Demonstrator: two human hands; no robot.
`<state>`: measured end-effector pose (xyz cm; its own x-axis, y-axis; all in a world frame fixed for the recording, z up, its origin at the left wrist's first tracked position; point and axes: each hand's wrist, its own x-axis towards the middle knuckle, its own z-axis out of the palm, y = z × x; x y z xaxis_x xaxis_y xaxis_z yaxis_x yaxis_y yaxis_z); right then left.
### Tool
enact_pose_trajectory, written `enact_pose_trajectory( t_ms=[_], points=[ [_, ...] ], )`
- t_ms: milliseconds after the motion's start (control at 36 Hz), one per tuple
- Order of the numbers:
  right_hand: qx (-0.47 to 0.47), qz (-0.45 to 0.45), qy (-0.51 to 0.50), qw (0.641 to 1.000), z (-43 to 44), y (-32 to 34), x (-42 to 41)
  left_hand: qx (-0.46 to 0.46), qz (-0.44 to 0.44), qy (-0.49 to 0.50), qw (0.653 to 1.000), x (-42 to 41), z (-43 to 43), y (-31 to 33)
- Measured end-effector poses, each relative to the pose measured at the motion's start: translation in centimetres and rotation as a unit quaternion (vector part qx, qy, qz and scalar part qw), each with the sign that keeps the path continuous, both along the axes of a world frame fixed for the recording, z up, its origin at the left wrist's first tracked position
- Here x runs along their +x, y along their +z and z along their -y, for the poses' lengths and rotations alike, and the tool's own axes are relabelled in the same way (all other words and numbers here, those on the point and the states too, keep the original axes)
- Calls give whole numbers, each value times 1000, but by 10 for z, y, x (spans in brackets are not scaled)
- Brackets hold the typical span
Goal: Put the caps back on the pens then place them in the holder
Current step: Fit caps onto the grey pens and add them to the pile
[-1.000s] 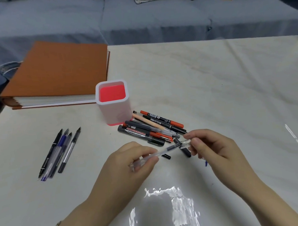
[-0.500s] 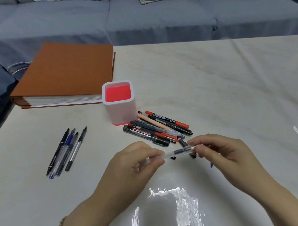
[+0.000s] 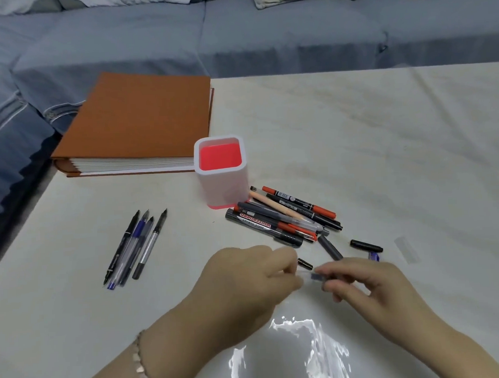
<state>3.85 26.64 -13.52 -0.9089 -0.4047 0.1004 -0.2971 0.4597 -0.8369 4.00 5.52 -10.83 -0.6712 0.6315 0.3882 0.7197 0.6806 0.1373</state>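
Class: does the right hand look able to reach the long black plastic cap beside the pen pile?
Likely yes: bare table separates right hand from black cap, though it pinches a clear pen.

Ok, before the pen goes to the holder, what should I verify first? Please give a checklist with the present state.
1. Pen fully capped: cannot tell, too blurred.
2. Pen held firmly: ok, the left hand grips one end and the right hand pinches the other.
3. Holder upright, with room: ok, nothing shows inside.
4. Way to the holder free: probably ok, if the pen is lifted over the pile beside it.
5. Next cap at hand: ok, a black cap lies on the table near the right hand.
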Motion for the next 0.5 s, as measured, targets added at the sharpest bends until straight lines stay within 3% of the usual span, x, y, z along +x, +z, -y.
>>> enact_pose_trajectory(
  t_ms=[83,194,306,389,500],
  points=[
    [49,4,-4,999,3,-3,1,28,89,-3,996,-5,5,-8],
    [177,-67,-9,982,11,-4,-9,128,283,158,937,-8,14,-16],
    [197,-97,-99,971,14,-5,-24,173,255,345,887,-12,47,-33],
    [198,-101,-163,961,14,-8,-37,108,203,451,863,-14,81,-47],
    [215,-85,-208,950,17,-20,-55,28,211,500,840,-13,102,-57]
  ],
)
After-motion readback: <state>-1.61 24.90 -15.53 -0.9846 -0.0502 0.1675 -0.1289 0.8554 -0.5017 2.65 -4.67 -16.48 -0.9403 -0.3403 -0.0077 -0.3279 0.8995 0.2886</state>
